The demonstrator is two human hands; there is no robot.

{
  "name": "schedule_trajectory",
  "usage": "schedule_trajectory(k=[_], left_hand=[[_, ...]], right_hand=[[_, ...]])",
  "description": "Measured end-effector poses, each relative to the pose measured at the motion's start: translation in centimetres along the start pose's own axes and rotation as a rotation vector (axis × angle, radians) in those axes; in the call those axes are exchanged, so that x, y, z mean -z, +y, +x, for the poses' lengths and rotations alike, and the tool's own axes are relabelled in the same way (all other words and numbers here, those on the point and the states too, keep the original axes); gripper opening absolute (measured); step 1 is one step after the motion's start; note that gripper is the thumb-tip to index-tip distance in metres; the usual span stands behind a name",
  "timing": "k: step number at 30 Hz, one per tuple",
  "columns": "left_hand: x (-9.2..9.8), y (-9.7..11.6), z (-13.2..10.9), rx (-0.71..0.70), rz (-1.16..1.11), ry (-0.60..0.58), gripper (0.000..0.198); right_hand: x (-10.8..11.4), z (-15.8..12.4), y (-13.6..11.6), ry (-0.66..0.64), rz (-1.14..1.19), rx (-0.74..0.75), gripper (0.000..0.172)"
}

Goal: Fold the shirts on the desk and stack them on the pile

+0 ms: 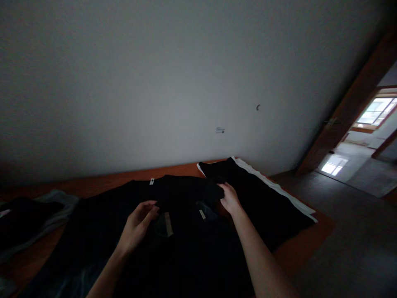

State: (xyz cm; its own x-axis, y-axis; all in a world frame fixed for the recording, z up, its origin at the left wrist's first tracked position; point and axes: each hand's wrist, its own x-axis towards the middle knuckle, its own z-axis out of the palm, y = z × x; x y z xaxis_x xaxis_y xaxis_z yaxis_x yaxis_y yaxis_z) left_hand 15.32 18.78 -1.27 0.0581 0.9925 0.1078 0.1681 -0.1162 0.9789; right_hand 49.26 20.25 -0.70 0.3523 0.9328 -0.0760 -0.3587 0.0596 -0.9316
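Note:
A large black garment [186,256] lies spread across the wooden surface in dim light, and its outline is hard to make out. My left hand [138,223] is closed, thumb and fingertips pinching the dark cloth near the middle. Farther right, my right hand [230,198] grips a bunched edge of the same black cloth between thumb and fingers. Between the hands show two pale strips, a left strip [168,224] and a right strip [202,214], each on a dark patch. A small white label [151,181] sits at the garment's far edge.
On the right lies a flat black cloth [263,207] over a white one [279,188]. Grey and black clothes [58,203] lie at the left. The wooden surface [182,169] meets a pale wall [139,82]. An open door [350,107] stands at the right.

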Motion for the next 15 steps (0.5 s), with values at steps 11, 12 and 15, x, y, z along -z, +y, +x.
schedule_trajectory(k=[11,12,15], left_hand=[[-0.2,-0.2,-0.3,0.012,0.027,-0.041,0.068],[-0.2,-0.3,-0.4,-0.004,0.058,-0.051,0.066],[-0.3,-0.3,-0.6,-0.073,0.209,-0.128,0.055]], right_hand=[[-1.4,-1.9,1.9,-0.287,-0.732,0.328,0.034],[-1.3,-2.0,2.1,-0.311,-0.78,0.357,0.026],[-1.1,-2.5,2.0,-0.443,-0.951,0.481,0.014]])
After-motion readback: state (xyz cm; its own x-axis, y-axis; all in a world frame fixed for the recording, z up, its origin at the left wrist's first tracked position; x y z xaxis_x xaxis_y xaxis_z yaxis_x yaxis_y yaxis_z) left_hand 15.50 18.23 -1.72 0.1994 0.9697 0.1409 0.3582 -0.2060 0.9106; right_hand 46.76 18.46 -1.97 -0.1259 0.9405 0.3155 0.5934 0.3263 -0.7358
